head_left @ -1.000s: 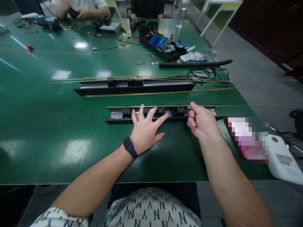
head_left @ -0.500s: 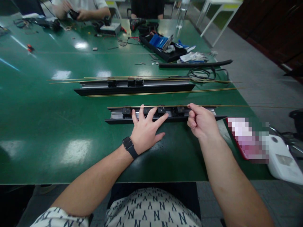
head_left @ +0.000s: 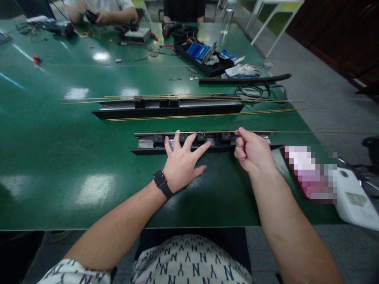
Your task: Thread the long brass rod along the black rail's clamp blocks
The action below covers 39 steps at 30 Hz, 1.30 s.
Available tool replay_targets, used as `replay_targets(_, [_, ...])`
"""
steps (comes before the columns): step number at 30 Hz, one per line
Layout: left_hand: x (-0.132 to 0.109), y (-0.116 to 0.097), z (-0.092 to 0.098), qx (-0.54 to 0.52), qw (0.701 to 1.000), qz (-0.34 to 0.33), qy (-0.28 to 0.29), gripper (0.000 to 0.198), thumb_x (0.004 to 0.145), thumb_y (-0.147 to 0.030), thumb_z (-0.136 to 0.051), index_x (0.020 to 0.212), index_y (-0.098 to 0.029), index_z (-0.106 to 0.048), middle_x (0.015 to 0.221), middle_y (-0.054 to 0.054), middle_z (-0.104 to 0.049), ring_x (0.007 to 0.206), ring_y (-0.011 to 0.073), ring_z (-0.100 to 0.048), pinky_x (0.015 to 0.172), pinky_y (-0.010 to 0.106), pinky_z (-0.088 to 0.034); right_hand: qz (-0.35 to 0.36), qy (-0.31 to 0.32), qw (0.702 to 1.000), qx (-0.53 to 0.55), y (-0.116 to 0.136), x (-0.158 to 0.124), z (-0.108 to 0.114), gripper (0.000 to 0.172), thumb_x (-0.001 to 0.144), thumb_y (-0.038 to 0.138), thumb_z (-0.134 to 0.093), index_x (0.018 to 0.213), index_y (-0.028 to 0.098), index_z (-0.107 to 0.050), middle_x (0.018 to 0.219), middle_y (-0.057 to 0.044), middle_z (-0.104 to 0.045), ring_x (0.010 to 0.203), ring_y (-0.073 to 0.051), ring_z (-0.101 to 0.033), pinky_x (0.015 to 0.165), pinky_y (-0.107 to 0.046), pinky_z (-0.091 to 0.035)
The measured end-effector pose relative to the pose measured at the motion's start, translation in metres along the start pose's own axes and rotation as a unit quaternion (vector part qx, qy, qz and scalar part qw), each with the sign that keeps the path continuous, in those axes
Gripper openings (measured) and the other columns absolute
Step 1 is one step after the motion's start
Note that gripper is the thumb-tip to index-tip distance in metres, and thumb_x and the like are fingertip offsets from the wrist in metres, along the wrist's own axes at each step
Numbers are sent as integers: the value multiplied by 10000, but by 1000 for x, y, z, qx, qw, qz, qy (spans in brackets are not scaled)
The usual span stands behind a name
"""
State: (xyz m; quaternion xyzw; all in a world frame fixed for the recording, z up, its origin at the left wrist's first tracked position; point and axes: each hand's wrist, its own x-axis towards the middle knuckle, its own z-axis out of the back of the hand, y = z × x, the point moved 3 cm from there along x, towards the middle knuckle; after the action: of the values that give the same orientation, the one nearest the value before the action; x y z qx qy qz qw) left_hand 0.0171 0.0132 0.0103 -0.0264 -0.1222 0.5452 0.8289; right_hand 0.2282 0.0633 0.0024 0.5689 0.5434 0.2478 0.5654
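Note:
Across the table in front of me lies a black metal channel (head_left: pixel 145 151) with a silvery inside and several black blocks (head_left: pixel 159 139) seated along it. My left hand (head_left: pixel 182 163), a dark watch on its wrist, rests over the middle of the channel with its fingers spread. Near the channel's right end, my right hand (head_left: pixel 251 150) pinches a thin brass-coloured rod (head_left: pixel 296 131) between thumb and forefinger, the other fingers curled. The rod runs along the channel's far edge and sticks out to the right past the table edge.
Beyond stands a second black channel (head_left: pixel 166 111), with several thin rods (head_left: pixel 266 113) on and beside it. Farther back are a cable coil (head_left: pixel 253 93), a black strip (head_left: pixel 242 80) and a black tray (head_left: pixel 211 73). A white device (head_left: pixel 355 201) lies at right. A person's hands (head_left: pixel 102 17) work across the table.
Almost nothing differs. Both hands keep their places on the channel and the rod; the view has shifted very slightly.

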Motion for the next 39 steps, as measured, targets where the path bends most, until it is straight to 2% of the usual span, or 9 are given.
replay_targets(4, [0, 0, 0, -2, 1000, -2, -1, 754, 822, -473, -763, 1508, -447, -451, 1613, 66, -357, 1493, 526, -176, 1134, 802, -132, -4, 5, 1000, 1, 2, -3, -1, 107, 843, 247, -716, 830, 171, -642, 477, 64, -497, 259, -53, -346, 248, -168, -224])
replay_targets(25, [0, 1, -1, 1, 1000, -5, -8, 758, 818, -484, -768, 1506, -443, -453, 1605, 71, -365, 1487, 536, -183, 1127, 811, -135, 8, -12, 1000, 3, -2, 2, 1, 209, 857, 290, -749, 770, 173, -599, 479, 71, -487, 258, -44, -340, 248, -160, -215])
replay_targets(32, [0, 1, -1, 1, 1000, -3, -5, 765, 815, -486, -771, 1508, -448, -449, 1614, 68, -353, 1491, 530, -177, 1132, 807, -129, -1, 8, 1000, 9, 1, -2, 0, 64, 849, 205, -686, 829, 153, -656, 476, 57, -505, 261, -53, -347, 248, -168, -207])
replay_targets(39, [0, 0, -2, 5, 1000, -5, -5, 769, 814, -489, -770, 1510, -447, -447, 1609, 68, -359, 1486, 536, -185, 1128, 810, -139, 7, 1, 1000, 11, -1, -1, 0, 72, 847, 189, -694, 806, 151, -648, 474, 64, -490, 264, -50, -345, 247, -168, -212])
